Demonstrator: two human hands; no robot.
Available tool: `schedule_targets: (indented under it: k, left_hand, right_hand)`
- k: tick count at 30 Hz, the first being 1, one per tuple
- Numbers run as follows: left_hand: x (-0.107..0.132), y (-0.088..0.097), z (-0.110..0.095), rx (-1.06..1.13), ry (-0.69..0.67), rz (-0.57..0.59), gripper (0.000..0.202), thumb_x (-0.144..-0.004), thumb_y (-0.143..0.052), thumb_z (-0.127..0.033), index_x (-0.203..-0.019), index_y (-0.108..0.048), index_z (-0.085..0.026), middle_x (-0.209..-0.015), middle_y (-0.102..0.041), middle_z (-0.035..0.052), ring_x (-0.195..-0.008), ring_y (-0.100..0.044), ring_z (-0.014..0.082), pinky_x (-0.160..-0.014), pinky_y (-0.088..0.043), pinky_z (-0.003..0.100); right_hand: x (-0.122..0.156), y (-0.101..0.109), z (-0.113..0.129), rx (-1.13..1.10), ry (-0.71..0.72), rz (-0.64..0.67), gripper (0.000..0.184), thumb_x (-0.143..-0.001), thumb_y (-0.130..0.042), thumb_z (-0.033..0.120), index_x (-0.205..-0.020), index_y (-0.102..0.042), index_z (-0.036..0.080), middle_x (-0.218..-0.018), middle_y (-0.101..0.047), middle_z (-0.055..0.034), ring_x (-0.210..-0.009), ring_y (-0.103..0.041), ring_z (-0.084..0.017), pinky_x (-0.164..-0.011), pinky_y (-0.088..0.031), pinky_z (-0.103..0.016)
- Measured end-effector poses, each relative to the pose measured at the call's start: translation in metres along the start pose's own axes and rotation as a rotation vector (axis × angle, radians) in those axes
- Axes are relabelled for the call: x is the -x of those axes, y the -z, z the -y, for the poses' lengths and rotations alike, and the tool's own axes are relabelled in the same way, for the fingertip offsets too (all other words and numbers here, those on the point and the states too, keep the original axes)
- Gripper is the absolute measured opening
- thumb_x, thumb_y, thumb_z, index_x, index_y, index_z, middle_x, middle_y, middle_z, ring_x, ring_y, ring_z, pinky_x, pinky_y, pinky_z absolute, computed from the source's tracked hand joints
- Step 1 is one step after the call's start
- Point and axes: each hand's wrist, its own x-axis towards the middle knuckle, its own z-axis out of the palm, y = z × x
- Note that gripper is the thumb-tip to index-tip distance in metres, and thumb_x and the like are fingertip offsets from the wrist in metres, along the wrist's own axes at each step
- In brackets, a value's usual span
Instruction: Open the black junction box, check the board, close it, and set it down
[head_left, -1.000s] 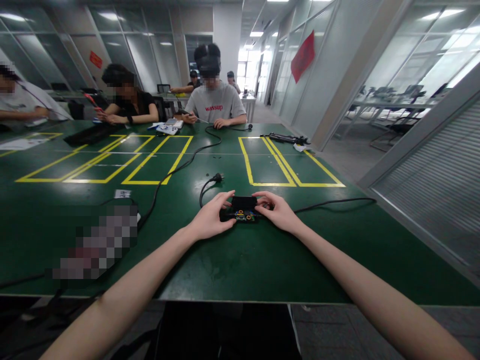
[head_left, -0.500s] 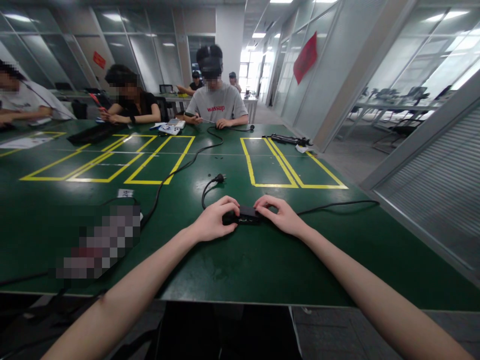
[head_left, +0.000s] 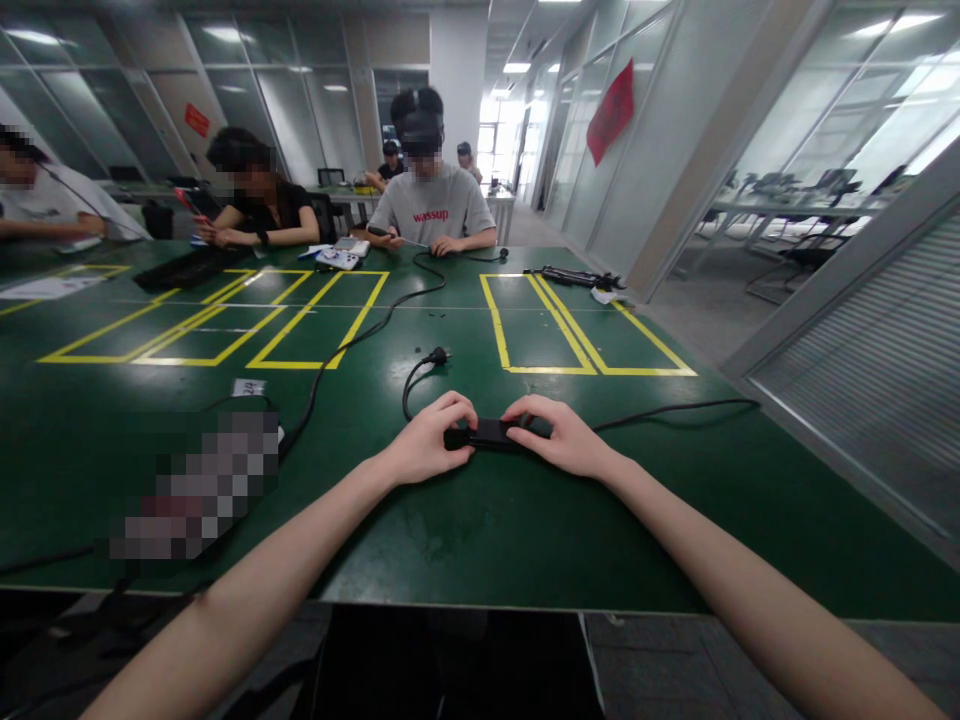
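Note:
A small black box, which looks like a power adapter, lies on the green table between my hands. My left hand grips its left end, thumb at the near side and fingers over the far side. At the right end, my right hand pinches it, the thumb resting on its near upper edge. A short black cord with a plug curves up beyond my left hand. Another black cord runs off to the right from behind my right hand. Both ends of the box are partly hidden by fingers.
A blurred-out object lies at the left beside a long black cable. Yellow tape outlines mark the table. Across it sits a person handling a tool, with other people to the left. A folded black tripod-like item lies far right.
The adapter's top has come down flatter, and the light detail seen along its near side no longer shows. My right hand has shifted slightly left over it; my left hand has barely moved.

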Motion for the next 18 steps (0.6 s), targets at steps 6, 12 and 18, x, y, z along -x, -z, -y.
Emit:
schedule_targets:
  k: [6,12,18]
  left_hand:
    - [0.0019,0.0000,0.0032,-0.054,0.074,0.007,0.028,-0.077,-0.068,-0.014,-0.104,-0.063,-0.021,-0.106,-0.070,0.0042,-0.097,-0.066,0.0204,-0.089,-0.055,0.036]
    - [0.0018,-0.0008,0.0051,-0.092,0.109,0.011,0.029,-0.077,-0.071,-0.016,-0.105,-0.063,-0.021,-0.105,-0.072,0.0039,-0.095,-0.068,0.0213,-0.085,-0.054,0.034]
    - [0.0007,-0.0029,0.0070,-0.115,0.129,0.009,0.029,-0.077,-0.075,-0.020,-0.103,-0.062,-0.022,-0.102,-0.072,0.0024,-0.092,-0.067,0.0215,-0.082,-0.053,0.033]
  right_hand:
    - [0.0017,0.0000,0.0008,0.042,0.042,-0.018,0.022,-0.088,-0.072,0.036,-0.106,-0.073,0.024,-0.104,-0.075,-0.0086,-0.096,-0.068,-0.025,-0.087,-0.056,-0.041]
    - [0.0008,0.0006,-0.0005,0.062,0.000,0.020,0.023,-0.087,-0.072,0.036,-0.107,-0.074,0.024,-0.102,-0.075,-0.0082,-0.093,-0.068,-0.025,-0.086,-0.056,-0.041]
    - [0.0018,0.0005,-0.0033,0.049,-0.015,0.068,0.029,-0.082,-0.076,0.032,-0.108,-0.070,0.022,-0.105,-0.073,-0.0076,-0.094,-0.068,-0.024,-0.085,-0.055,-0.039]
